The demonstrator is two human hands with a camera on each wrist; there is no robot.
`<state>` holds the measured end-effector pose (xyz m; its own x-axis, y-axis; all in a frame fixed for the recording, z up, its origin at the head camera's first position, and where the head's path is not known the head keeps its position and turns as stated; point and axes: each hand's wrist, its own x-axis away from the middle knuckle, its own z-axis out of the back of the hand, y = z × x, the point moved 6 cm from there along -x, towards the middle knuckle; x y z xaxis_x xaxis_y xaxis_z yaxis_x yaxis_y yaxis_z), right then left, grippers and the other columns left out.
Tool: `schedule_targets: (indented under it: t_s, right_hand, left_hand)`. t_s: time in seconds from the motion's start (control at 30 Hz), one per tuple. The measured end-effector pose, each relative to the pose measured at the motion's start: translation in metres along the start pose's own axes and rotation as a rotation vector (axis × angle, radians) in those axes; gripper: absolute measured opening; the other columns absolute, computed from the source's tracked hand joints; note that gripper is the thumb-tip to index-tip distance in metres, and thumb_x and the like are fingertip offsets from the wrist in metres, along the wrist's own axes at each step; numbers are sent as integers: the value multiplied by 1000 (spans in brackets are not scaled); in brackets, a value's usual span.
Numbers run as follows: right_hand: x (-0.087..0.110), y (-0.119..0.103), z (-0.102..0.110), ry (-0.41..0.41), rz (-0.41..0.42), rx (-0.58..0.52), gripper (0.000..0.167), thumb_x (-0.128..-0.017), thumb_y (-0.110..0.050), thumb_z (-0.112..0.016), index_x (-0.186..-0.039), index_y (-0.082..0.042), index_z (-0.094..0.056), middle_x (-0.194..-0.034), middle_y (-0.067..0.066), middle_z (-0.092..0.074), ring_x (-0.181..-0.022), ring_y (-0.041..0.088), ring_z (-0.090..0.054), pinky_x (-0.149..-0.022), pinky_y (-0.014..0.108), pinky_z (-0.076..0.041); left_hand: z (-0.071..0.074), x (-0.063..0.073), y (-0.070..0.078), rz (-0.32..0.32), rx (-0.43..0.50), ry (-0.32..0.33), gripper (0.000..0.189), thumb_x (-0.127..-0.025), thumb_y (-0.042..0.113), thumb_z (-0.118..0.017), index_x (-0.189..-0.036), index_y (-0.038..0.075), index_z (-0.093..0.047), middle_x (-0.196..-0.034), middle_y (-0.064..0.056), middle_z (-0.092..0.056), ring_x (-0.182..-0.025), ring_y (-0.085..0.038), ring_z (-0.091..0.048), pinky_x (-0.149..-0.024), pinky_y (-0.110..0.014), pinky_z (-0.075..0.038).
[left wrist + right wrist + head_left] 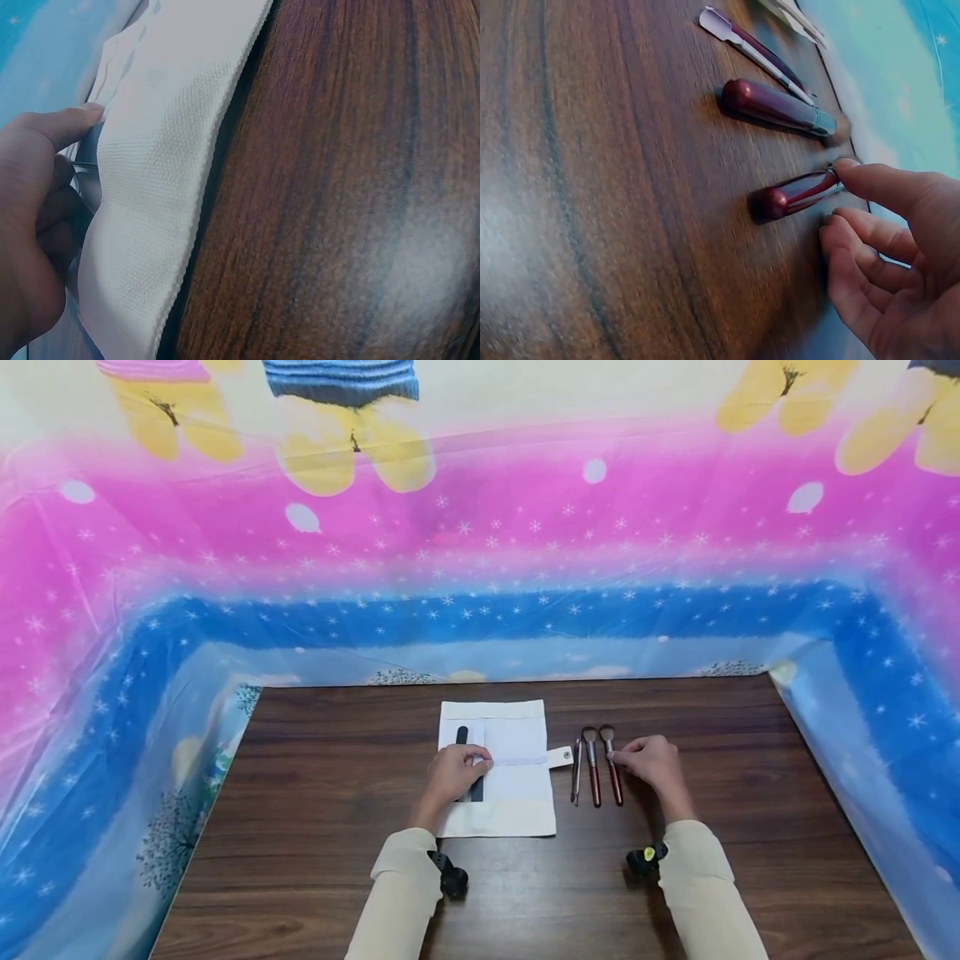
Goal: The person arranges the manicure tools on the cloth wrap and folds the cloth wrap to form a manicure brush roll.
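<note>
A white fabric roll-up case [517, 814] lies unfolded on the table, its snap tab [560, 757] pointing right. Tucked inside at its left is a black nail file [462, 735], partly hidden by my left hand [453, 772]. That hand pinches the case's fabric, thumb on its edge in the left wrist view. My right hand [652, 764] pinches the rightmost makeup brush [795, 196] near its ferrule, while the brush lies on the table. Beside it rest another makeup brush [593, 768] with a dark red handle and a slim metal cuticle pusher [761, 60].
The dark wood table [315, 760] is bordered at the back and sides by a pink and blue patterned cloth [487, 552]. A dark red thin tool [769, 56] lies along the cuticle pusher. Black wrist cameras [452, 878] sit on both cuffs.
</note>
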<state>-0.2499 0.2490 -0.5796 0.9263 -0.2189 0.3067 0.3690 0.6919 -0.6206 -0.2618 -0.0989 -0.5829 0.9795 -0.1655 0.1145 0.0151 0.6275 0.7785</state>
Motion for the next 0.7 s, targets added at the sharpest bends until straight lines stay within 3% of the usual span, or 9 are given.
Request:
schedule_targets:
  t_s: [0.3, 0.7]
  right_hand:
    - [-2, -6, -7, -17, -25, 27, 25, -91, -29, -74, -89, -5, -77, -73, 1, -70, -69, 15, -60, -58, 27, -44]
    - [-5, -2, -8, 2, 5, 1, 25, -89, -29, -71, -89, -5, -76, -76, 2, -70, -72, 17, -60, -61, 27, -44]
  left_hand:
    - [0, 0, 0, 0, -7, -4, 9, -94, 24, -73, -96, 18, -79, -52, 8, -39, -46, -10, -34, -50, -25, -29]
    - [0, 1, 1, 8, 2, -4, 8, -95, 23, -72, -96, 19, -79, -53, 7, -39, -46, -11, -34, -50, -25, -28]
